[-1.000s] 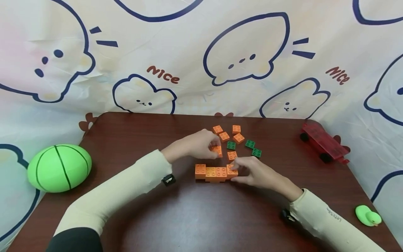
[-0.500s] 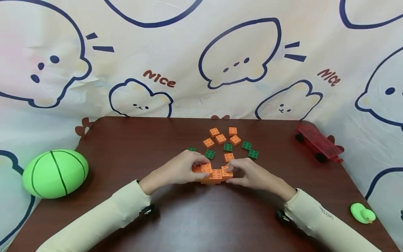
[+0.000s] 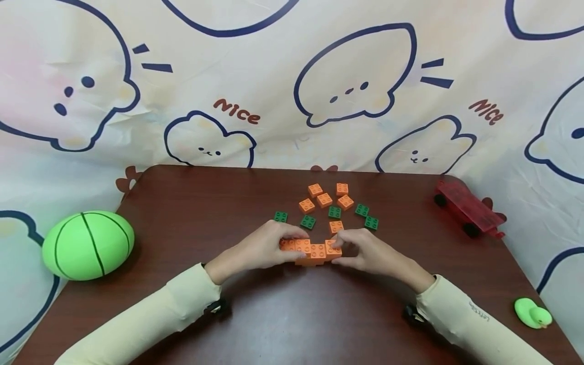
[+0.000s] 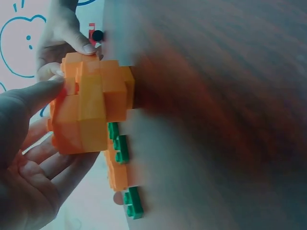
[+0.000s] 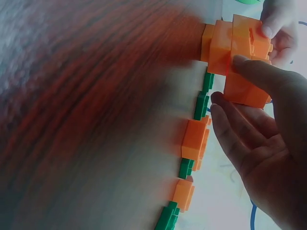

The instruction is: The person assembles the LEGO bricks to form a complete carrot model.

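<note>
A stepped build of orange building bricks stands on the table in front of the person. The left hand pinches an orange brick on top of it, between thumb and fingers at the left part. At the right end, the thumb and fingertips of the right hand grip the raised end brick. The left wrist view shows the left thumb along the build's side, fingers on the far side. In the right wrist view the right thumb presses the same build.
Several loose orange bricks and green bricks lie behind the build. A green ball sits at the table's left edge, a red toy car at the back right, a green toy duck at the right edge. A patterned cloth hangs behind.
The left hand has brought an orange brick from among the loose ones forward onto the build, where it now sits lower. The right hand keeps its grip on the right end.
</note>
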Demonstrator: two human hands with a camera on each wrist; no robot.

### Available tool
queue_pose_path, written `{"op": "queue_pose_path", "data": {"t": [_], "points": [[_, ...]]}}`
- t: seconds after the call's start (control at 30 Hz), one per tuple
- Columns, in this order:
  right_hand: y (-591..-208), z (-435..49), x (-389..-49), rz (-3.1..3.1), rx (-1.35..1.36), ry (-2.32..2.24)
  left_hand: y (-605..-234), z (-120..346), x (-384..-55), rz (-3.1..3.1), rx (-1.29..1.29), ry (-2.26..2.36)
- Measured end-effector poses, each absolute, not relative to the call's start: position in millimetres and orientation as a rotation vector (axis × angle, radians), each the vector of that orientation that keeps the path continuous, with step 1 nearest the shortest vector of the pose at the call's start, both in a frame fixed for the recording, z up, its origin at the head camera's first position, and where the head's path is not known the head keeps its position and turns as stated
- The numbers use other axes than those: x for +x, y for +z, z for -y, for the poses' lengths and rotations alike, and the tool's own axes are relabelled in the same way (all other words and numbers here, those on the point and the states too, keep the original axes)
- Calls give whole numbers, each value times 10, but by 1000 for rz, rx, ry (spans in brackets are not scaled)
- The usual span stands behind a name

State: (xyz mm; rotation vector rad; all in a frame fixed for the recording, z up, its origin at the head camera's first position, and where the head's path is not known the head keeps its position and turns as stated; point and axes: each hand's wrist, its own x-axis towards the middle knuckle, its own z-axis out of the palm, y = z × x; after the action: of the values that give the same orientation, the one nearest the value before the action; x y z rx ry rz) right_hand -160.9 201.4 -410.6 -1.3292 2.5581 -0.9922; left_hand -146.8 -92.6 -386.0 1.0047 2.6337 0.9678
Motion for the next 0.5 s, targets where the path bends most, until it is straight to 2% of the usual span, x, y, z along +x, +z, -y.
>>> {"op": "queue_pose_path", "data": {"t": [0.5], "points": [[-4083,-1999,-1603,-2561,-1323,-1001,-3942,942,-1450,-2595,1004,1077]]}}
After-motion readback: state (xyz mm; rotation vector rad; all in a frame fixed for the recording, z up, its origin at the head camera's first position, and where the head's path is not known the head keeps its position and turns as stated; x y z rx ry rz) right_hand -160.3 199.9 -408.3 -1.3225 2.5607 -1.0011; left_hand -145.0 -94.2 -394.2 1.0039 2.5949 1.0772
